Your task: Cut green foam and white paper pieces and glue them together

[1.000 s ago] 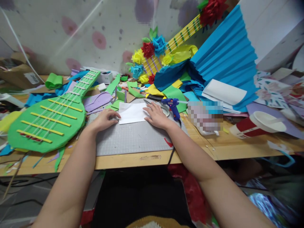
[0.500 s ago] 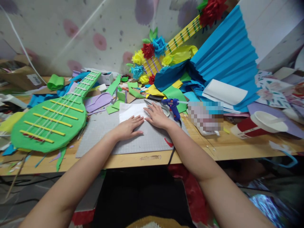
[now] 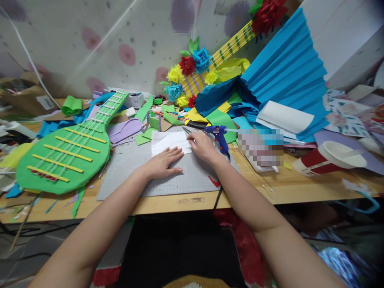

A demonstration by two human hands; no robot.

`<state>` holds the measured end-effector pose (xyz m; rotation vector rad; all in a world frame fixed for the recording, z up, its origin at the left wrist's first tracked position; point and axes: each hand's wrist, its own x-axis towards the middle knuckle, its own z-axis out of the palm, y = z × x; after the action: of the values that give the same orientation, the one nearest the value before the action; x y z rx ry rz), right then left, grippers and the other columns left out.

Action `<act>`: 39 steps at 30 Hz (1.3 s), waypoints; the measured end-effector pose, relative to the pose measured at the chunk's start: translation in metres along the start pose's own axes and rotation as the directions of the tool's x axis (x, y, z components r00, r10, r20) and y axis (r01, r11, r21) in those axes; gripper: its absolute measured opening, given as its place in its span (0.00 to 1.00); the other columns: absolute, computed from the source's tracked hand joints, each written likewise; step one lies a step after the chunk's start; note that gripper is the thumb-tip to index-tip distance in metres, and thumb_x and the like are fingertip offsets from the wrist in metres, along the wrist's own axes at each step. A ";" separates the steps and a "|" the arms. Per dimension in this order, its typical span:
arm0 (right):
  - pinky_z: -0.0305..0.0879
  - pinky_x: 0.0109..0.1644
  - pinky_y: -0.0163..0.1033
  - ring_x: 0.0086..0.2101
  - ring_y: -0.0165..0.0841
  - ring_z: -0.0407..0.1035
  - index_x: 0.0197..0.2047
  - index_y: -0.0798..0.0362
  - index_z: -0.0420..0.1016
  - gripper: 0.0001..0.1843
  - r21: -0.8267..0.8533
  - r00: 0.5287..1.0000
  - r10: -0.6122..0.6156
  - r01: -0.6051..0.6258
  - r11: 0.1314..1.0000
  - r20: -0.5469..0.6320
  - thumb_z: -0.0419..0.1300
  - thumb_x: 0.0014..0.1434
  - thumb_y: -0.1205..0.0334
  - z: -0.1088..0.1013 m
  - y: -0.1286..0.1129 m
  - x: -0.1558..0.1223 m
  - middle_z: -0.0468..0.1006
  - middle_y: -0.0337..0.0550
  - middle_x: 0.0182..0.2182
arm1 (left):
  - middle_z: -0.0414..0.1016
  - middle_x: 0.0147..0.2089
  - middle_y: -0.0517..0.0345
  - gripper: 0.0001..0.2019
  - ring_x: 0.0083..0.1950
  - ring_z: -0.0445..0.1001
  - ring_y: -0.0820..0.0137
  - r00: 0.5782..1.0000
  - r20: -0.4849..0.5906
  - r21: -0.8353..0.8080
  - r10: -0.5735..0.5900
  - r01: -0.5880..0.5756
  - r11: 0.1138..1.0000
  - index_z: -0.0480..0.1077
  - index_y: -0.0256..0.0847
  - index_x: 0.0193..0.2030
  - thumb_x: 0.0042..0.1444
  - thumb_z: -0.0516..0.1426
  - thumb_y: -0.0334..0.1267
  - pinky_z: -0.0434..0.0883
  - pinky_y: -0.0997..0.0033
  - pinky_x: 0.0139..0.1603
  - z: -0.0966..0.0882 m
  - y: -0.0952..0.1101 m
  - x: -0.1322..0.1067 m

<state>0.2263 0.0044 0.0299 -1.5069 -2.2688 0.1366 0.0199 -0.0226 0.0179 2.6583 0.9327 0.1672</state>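
A white sheet of paper [image 3: 168, 141] lies on a grey cutting mat [image 3: 168, 176] in the middle of the wooden table [image 3: 300, 186]. My left hand [image 3: 163, 162] rests flat on the mat with its fingers stretched out, fingertips touching the paper's near edge. My right hand [image 3: 203, 146] presses on the paper's right edge with its fingers curled and close together; whether they pinch the sheet I cannot make out. A blue glue gun [image 3: 218, 134] stands just right of that hand.
A green paper guitar [image 3: 63, 154] covers the table's left side. A large blue pleated fan [image 3: 285, 76] and a flower-decked yellow guitar [image 3: 207, 66] lean at the back. A red paper cup [image 3: 327, 158] lies on its side at right. Coloured paper scraps [image 3: 144, 136] surround the mat.
My left hand moved from the paper's left edge to its near edge and flattened. My right hand slid slightly right and curled at the paper's right edge.
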 end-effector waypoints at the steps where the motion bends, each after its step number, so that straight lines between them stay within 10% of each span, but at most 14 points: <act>1: 0.59 0.49 0.43 0.44 0.38 0.63 0.45 0.56 0.70 0.14 -0.005 1.000 0.018 -0.018 1.000 0.000 0.48 0.60 0.66 0.002 -0.004 0.000 0.73 0.49 0.41 | 0.47 0.68 0.50 0.33 0.69 0.43 0.63 1.000 0.001 0.003 -0.005 0.005 1.000 0.50 0.43 0.65 0.56 0.46 0.56 0.42 0.57 0.67 0.000 0.000 0.000; 12: 0.54 0.50 0.47 0.46 0.43 0.57 0.52 0.55 0.65 0.18 -0.245 0.990 -0.080 0.105 0.964 0.112 0.51 0.60 0.57 0.015 -0.002 -0.006 0.66 0.54 0.45 | 0.45 0.68 0.50 0.31 0.69 0.41 0.63 1.000 0.028 -0.033 -0.014 0.014 0.999 0.51 0.44 0.65 0.57 0.47 0.55 0.42 0.56 0.66 -0.005 0.000 0.001; 28: 0.52 0.53 0.47 0.49 0.43 0.57 0.55 0.55 0.63 0.22 -0.146 0.999 -0.043 0.046 0.988 0.024 0.50 0.60 0.54 0.019 -0.013 -0.003 0.66 0.54 0.48 | 0.39 0.69 0.49 0.35 0.70 0.37 0.63 0.996 0.084 0.108 -0.024 0.015 0.994 0.45 0.41 0.67 0.57 0.42 0.58 0.38 0.60 0.66 -0.008 -0.014 -0.025; 39: 0.40 0.61 0.51 0.60 0.43 0.45 0.58 0.56 0.61 0.22 -0.296 0.992 -0.110 0.123 0.947 0.060 0.45 0.61 0.66 0.017 -0.011 -0.012 0.61 0.54 0.57 | 0.37 0.69 0.47 0.37 0.70 0.36 0.60 0.989 0.124 0.144 -0.080 0.062 0.988 0.44 0.40 0.67 0.56 0.40 0.61 0.38 0.58 0.66 -0.010 -0.010 -0.023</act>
<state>0.2140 -0.0089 0.0143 -1.5183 -2.4936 -0.2226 -0.0064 -0.0270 0.0242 2.7183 1.0291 -0.0900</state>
